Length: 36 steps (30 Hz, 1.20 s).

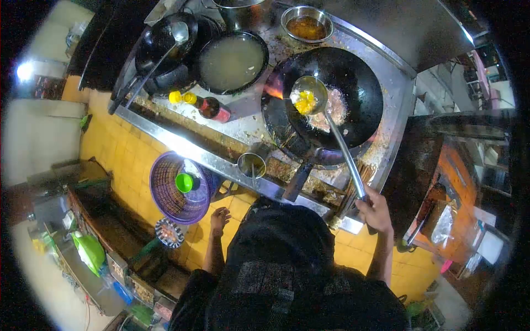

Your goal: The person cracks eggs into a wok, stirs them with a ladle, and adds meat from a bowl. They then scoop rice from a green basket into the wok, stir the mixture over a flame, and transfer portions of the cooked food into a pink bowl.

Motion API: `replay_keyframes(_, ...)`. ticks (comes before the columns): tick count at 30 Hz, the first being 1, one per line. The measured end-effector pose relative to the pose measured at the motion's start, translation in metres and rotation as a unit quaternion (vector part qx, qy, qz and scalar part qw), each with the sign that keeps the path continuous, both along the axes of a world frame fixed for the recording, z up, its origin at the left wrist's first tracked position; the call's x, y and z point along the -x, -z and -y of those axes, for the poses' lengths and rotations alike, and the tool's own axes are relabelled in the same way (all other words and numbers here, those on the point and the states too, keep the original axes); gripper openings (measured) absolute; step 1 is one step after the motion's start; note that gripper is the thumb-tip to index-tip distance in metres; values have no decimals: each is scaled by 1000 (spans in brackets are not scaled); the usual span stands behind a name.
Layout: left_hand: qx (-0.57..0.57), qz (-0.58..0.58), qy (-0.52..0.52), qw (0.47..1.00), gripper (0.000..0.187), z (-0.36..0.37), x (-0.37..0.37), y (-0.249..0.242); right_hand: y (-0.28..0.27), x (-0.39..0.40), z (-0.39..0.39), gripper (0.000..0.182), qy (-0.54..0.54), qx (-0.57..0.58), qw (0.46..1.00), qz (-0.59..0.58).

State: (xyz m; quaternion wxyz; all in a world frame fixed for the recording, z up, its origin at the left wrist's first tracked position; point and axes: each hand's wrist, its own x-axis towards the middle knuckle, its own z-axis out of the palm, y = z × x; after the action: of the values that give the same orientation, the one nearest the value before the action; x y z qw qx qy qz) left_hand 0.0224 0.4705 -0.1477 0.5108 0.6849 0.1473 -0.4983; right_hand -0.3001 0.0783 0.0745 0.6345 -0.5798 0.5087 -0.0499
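"Clenched around the handle of the ladle (343,144), the right hand (376,211) was at the stove's (407,105) near edge."

"And the left hand (220,222)?"

"Open, its fingers loosely curled, near a purple basket (160,193) with a green cup (184,183) inside."

"Where was the ladle's bowl?"

"Over the black wok (361,83), with yellow and white food (304,102) in it, beside pinkish food (334,107) in the wok. The wok's handle pointed toward the person."

"What was farther away?"

"Left of the wok was a yellow-capped bottle (212,108). Beyond the bottle sat a pan (232,60) of cloudy liquid, and past the wok, a steel bowl (286,23) of brown liquid."
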Motion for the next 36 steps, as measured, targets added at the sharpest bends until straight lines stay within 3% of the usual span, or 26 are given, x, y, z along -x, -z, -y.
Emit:
replay_keyframes(1, 11, -23, -1, 1000, 25, -3, -1, 3, 2, -1, -2, 45, -19, 63, 996, -54)
replay_keyframes(4, 2, -28, 10, 1000, 28, -11, 3, 6, -6, -12, -5, 46, -37, 113, 985, -124)
replay_keyframes(6, -61, 31, 61, 996, 31, -15, 6, 9, 12, -3, -8, 47, -45, 175, 977, -110)
replay_keyframes(9, -72, -6, 37, 997, 35, -27, 3, 11, 9, -4, -14, 50, -47, 194, 972, -125)
replay_keyframes(11, -57, 11, 40, 998, 35, -31, 5, 2, -9, -17, -16, 53, -98, 282, 933, -203)
replay_keyframes(15, -34, 14, 15, 999, 35, -35, 6, -2, 5, -12, -25, 55, -90, 376, 891, -239)
replay_keyframes(18, -60, 31, 22, 997, 32, -35, 10, 1, -6, -13, -28, 54, -50, 291, 938, -181)
replay_keyframes(25, -76, 1, 20, 997, 29, -28, 20, 10, 12, -2, -31, 51, -84, 326, 926, -171)
replay_keyframes(27, -68, 21, 32, 997, 28, -27, 22, 11, 3, -7, -31, 50, -16, 125, 982, -142)
replay_keyframes(28, -67, 20, 33, 997, 28, -26, 21, 11, 7, -5, -32, 50, -15, 126, 982, -143)
replay_keyframes(30, -54, 11, 30, 998, 28, -26, 22, 13, 16, 1, -34, 47, 48, -21, 998, -34)
replay_keyframes(36, -71, 3, 20, 997, 30, -25, 20, 16, 14, 3, -40, 46, 69, -41, 996, 41)
